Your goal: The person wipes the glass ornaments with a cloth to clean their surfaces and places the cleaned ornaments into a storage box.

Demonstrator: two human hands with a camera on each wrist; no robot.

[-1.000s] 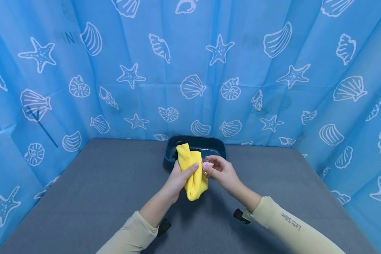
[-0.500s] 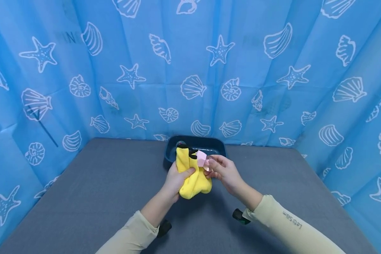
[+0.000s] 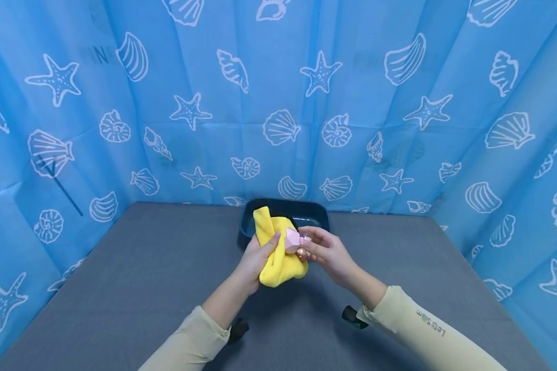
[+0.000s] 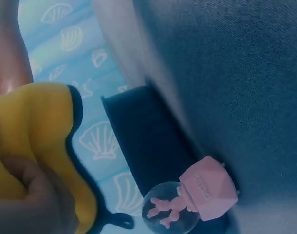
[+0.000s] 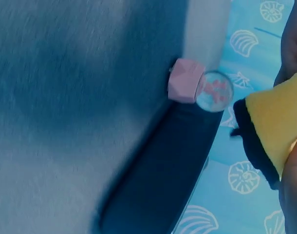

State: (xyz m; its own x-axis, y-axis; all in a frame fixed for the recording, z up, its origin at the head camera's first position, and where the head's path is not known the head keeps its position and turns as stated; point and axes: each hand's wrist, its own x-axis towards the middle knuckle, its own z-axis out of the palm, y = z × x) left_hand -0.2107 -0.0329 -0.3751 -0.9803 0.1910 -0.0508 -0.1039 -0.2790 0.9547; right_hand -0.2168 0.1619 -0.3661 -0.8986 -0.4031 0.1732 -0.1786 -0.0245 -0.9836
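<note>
My left hand (image 3: 255,260) grips a folded yellow cloth (image 3: 278,268) with a dark edge, its thumb on top. My right hand (image 3: 329,252) pinches a small snow globe by its clear ball. The globe's faceted pink base (image 3: 292,240) points left and lies against the cloth. In the left wrist view, a snow globe (image 4: 207,190) with a pink balloon-dog figure appears at the dark tray. The right wrist view also has a pink-based globe (image 5: 185,80) at the tray's end. Fingers sink into the cloth (image 5: 275,117) there, and folds hide part of them.
The dark blue tray (image 3: 306,203) stands at the back of the grey table (image 3: 167,268), behind both hands. A blue curtain (image 3: 278,103) with white shells and starfish hangs around the table. Small black pieces (image 3: 354,317) show beneath the sleeves.
The pink base, first hidden by the cloth, came into sight and now lies against it. The cloth has been bunched and shifted slightly left. Both hands stay near the same spot.
</note>
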